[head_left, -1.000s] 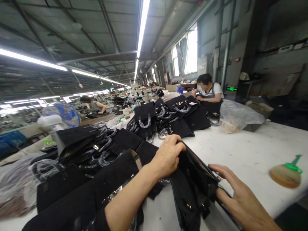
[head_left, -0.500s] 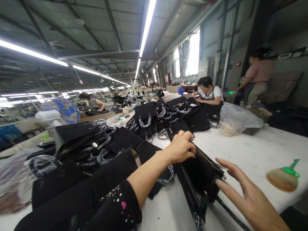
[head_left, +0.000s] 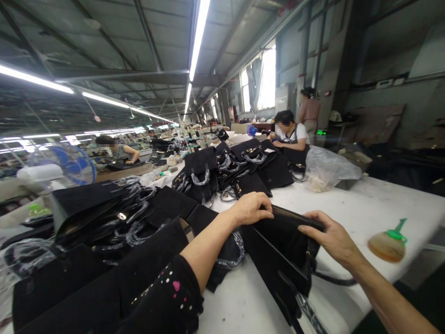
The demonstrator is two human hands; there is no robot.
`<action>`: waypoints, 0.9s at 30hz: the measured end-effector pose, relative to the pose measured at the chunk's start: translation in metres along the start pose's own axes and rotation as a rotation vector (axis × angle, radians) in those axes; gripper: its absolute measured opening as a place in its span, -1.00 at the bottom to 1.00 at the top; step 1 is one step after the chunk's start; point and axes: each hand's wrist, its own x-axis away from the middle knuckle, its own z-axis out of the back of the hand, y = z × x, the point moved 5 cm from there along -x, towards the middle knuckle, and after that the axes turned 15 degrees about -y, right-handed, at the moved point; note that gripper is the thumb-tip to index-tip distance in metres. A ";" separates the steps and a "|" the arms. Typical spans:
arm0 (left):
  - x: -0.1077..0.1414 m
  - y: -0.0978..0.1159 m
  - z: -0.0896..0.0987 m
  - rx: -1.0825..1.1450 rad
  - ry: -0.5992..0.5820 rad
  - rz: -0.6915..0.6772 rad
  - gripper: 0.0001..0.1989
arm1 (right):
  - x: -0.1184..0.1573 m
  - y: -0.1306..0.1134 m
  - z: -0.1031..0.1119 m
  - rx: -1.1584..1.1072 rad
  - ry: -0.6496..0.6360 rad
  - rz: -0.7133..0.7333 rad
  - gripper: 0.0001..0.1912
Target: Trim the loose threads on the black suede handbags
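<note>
A black handbag (head_left: 278, 246) stands partly open on the white table, its mouth facing up toward me. My left hand (head_left: 253, 207) grips the bag's rim at the far left corner, fingers curled over the edge. On the right side, my right hand (head_left: 321, 234) pinches the same rim between thumb and fingers. One handle in clear plastic wrap (head_left: 308, 308) hangs at the bag's near side, and a dark strap or handle (head_left: 333, 279) sticks out to the right beneath my right wrist. What lies inside the bag is dark and hard to see.
Black handbags with plastic-wrapped handles (head_left: 139, 232) are heaped on the left, and more bags (head_left: 243, 162) are piled behind. A green-capped bottle of amber liquid (head_left: 387, 246) and a clear plastic bag (head_left: 328, 169) sit on the white table (head_left: 417, 199). Co-workers (head_left: 290, 132) are farther back.
My right hand has moved from open beside the bag to gripping its rim. The bag's mouth has tilted and turned. A standing person in the background has walked away to the left.
</note>
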 end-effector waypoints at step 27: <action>-0.010 -0.007 0.000 -0.168 0.157 0.334 -0.86 | -0.016 0.009 0.002 -0.135 0.139 0.009 -0.69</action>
